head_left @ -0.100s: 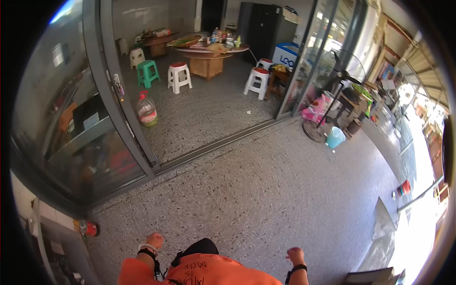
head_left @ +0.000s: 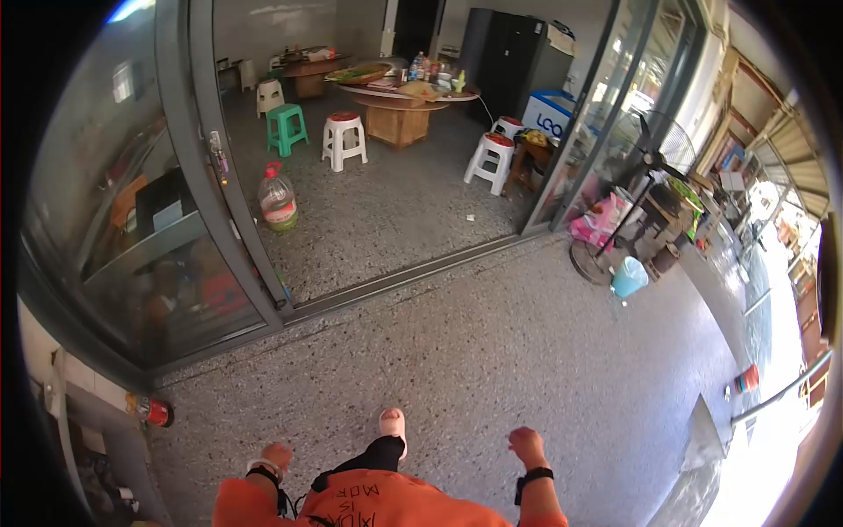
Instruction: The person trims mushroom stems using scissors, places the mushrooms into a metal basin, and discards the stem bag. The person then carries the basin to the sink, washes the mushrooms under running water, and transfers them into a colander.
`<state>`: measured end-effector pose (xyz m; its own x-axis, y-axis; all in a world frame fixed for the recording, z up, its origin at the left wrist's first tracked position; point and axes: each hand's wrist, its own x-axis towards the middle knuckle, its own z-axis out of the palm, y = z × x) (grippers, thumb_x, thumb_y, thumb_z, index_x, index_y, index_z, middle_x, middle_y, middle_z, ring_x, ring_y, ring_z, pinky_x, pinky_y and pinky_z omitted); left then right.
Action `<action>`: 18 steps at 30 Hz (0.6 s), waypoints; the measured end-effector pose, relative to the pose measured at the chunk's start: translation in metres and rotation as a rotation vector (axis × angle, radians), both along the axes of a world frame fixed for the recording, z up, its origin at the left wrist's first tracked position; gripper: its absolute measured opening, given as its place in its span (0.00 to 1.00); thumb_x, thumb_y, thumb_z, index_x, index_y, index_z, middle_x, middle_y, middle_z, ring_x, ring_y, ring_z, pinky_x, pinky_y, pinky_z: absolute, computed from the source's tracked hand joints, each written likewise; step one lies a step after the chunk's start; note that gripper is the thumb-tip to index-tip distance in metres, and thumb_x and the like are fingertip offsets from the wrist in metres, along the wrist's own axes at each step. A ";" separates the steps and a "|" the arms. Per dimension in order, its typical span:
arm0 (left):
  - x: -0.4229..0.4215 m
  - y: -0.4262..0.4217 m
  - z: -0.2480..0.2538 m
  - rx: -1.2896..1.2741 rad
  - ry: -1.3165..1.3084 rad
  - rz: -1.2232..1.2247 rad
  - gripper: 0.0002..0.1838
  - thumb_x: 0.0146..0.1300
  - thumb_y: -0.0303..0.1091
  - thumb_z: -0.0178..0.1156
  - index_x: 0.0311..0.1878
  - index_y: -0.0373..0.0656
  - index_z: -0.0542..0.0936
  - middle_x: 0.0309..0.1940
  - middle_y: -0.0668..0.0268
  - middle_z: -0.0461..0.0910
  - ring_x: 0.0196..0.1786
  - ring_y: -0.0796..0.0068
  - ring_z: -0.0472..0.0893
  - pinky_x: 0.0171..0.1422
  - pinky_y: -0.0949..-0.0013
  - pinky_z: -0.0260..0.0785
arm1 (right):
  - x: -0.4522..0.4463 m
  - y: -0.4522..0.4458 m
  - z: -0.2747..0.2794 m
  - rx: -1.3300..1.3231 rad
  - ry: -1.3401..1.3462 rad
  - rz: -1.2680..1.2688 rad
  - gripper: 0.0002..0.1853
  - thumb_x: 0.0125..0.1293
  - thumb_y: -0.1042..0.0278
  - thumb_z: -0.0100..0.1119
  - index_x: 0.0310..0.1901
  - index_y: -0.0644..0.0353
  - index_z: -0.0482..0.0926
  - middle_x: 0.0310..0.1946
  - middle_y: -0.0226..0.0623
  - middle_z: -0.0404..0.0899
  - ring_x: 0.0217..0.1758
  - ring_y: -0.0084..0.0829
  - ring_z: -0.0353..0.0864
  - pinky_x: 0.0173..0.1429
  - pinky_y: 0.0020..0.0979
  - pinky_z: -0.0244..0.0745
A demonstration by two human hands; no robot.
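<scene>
My left hand (head_left: 277,454) hangs low at the left of my body, with a pale bangle and a dark band at the wrist. Its fingers look curled in, with nothing seen in them. On the other side my right hand (head_left: 527,446) is held out over the speckled floor (head_left: 421,351), a black band on its wrist. It too is loosely closed, nothing showing between the fingers. Neither hand touches any object. Between them are my orange shirt (head_left: 413,502) and one foot in a pale slipper (head_left: 392,423), stepping forward.
A sliding glass door (head_left: 219,176) stands open, its floor track (head_left: 404,274) crossing ahead. Inside are a round table (head_left: 399,98), white stools (head_left: 343,140), a green stool (head_left: 286,129) and a large bottle (head_left: 277,200). A fan (head_left: 652,161) and blue bin (head_left: 630,277) stand right; a red can (head_left: 158,411) lies left.
My foot has come into view ahead of the shirt. The right hand has moved up and left, the left hand slightly down. The room has shifted right in view.
</scene>
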<state>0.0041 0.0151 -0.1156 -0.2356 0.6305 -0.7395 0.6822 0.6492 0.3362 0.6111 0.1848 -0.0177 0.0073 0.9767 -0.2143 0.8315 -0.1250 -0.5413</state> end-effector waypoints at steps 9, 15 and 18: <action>-0.023 0.226 -0.016 -0.147 0.438 -0.758 0.14 0.58 0.36 0.48 0.40 0.42 0.80 0.44 0.57 0.78 0.49 0.59 0.77 0.50 0.61 0.70 | 0.009 0.189 -0.074 0.092 -0.463 0.962 0.12 0.41 0.57 0.64 0.26 0.51 0.75 0.31 0.31 0.78 0.40 0.36 0.77 0.41 0.36 0.75; 0.065 0.528 0.043 0.342 0.138 0.025 0.14 0.54 0.39 0.51 0.33 0.38 0.79 0.31 0.50 0.78 0.38 0.51 0.78 0.45 0.58 0.70 | 0.220 0.165 -0.233 -0.569 -0.569 0.669 0.22 0.44 0.40 0.58 0.36 0.46 0.80 0.32 0.34 0.80 0.39 0.37 0.79 0.40 0.44 0.73; 0.137 0.636 0.057 0.424 0.073 0.065 0.13 0.52 0.41 0.54 0.33 0.41 0.79 0.30 0.54 0.79 0.36 0.54 0.78 0.43 0.59 0.70 | 0.198 0.263 -0.136 -0.781 -0.698 0.520 0.22 0.44 0.40 0.57 0.36 0.46 0.80 0.34 0.34 0.80 0.41 0.37 0.79 0.41 0.43 0.73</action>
<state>0.1408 0.6515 -0.0585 -0.3269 0.8571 -0.3982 0.6768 0.5064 0.5344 0.8086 0.4478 -0.1535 -0.0015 0.5012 -0.8653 0.9669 0.2214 0.1266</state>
